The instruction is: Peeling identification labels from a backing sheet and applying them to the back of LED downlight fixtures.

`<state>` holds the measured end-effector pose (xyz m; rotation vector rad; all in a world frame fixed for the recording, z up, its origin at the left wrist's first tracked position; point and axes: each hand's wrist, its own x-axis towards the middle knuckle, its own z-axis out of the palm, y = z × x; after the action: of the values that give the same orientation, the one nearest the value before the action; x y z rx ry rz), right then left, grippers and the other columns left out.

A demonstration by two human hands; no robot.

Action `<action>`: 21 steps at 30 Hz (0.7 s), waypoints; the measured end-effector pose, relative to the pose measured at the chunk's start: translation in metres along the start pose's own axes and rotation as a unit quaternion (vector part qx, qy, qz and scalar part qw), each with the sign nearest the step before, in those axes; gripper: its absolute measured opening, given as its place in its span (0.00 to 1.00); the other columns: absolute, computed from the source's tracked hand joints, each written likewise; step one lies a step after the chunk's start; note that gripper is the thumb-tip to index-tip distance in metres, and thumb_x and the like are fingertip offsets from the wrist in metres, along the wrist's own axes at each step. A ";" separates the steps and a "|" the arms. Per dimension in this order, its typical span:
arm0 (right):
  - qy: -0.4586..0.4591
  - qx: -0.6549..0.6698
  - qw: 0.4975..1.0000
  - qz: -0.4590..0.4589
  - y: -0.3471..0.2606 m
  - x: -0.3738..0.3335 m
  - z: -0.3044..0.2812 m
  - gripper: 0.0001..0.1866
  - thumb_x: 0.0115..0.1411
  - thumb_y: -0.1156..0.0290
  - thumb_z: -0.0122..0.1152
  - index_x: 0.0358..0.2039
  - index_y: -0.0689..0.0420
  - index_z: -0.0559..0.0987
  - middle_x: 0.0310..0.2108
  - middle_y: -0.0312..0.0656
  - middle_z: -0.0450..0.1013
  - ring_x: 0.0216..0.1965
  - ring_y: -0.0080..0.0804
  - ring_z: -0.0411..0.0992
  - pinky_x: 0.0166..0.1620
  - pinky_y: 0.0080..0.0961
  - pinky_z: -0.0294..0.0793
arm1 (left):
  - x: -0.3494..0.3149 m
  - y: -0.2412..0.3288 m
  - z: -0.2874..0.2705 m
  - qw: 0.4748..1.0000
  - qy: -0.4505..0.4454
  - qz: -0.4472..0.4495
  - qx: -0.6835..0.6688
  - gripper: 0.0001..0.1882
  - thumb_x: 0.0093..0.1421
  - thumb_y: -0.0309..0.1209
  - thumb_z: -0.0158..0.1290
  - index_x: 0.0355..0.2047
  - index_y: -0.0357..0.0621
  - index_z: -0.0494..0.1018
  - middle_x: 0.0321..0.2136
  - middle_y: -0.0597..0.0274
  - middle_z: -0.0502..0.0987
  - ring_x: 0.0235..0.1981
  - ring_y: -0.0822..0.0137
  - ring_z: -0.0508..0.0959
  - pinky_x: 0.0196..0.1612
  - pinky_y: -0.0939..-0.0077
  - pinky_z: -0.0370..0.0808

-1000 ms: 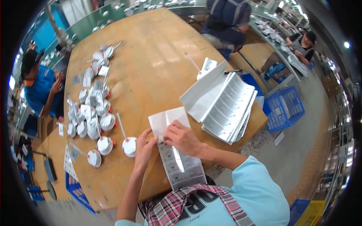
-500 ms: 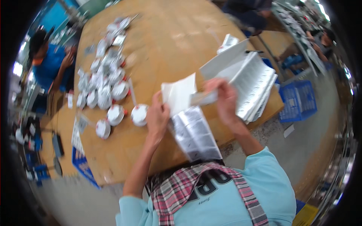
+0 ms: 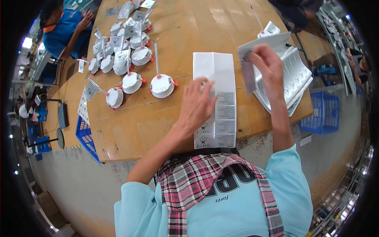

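A long white label sheet (image 3: 226, 136) lies flat, blank at its far end and printed toward me, its near end reaching the table edge. My left hand (image 3: 197, 103) is over its left side, fingers loosely bent and apart. My right hand (image 3: 269, 67) is raised at the stack of label sheets (image 3: 293, 75), fingers closed on a blurred grey strip (image 3: 248, 75); its exact kind is unclear. A pale board or card (image 3: 276, 40) leans behind that hand. Left of the sheet sits a round white downlight (image 3: 162, 87) with red clips and an upright white wire.
Many more downlights (image 3: 132, 82) with tags cluster at the table's left. Another lamp (image 3: 270, 29) is behind the stack. Blue crates stand beside the table, right (image 3: 321, 112) and left (image 3: 85, 134). A person in blue (image 3: 65, 33) works at the far left.
The label sheet has gone from held up and folded to lying flat. My left hand has shifted right onto it; my right hand has moved right to the stack. The view has shifted too.
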<state>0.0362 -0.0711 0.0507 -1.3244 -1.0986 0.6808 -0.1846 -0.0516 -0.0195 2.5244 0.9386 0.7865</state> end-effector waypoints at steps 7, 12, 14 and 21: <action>-0.158 -0.117 0.980 -0.034 -0.008 0.010 0.040 0.10 0.54 0.70 0.64 0.29 0.63 0.75 0.25 0.37 0.73 0.30 0.24 0.71 0.38 0.23 0.69 | 0.017 0.003 -0.034 0.915 0.046 -0.180 -0.357 0.24 0.54 0.31 0.60 0.49 0.37 0.67 0.45 0.56 0.70 0.43 0.66 0.72 0.46 0.70 0.70; -0.173 -0.110 0.974 -0.097 -0.009 0.006 0.070 0.13 0.54 0.66 0.66 0.33 0.62 0.77 0.25 0.37 0.73 0.31 0.26 0.71 0.39 0.25 0.70 | 0.021 -0.004 -0.043 0.796 0.018 -0.256 -0.547 0.16 0.57 0.33 0.59 0.39 0.33 0.74 0.33 0.62 0.78 0.31 0.77 0.74 0.37 0.80 0.71; -0.102 -0.099 0.984 -0.109 -0.005 0.001 0.075 0.14 0.53 0.65 0.66 0.34 0.62 0.77 0.25 0.36 0.73 0.32 0.26 0.71 0.39 0.25 0.70 | 0.018 -0.005 -0.048 0.766 0.047 -0.272 -0.581 0.14 0.58 0.32 0.58 0.39 0.34 0.74 0.33 0.62 0.79 0.31 0.78 0.73 0.37 0.80 0.71; -0.198 -0.113 0.972 0.060 0.001 -0.002 0.055 0.11 0.55 0.68 0.64 0.33 0.62 0.79 0.26 0.35 0.74 0.32 0.21 0.70 0.37 0.20 0.69 | 0.000 -0.030 -0.061 0.914 0.131 -0.253 -0.289 0.24 0.56 0.34 0.59 0.48 0.32 0.67 0.39 0.58 0.74 0.40 0.67 0.72 0.48 0.69 0.68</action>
<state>-0.0142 -0.0505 0.0439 -1.4950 -1.4592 0.9605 -0.2361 -0.0233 0.0144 1.5983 1.1651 1.0503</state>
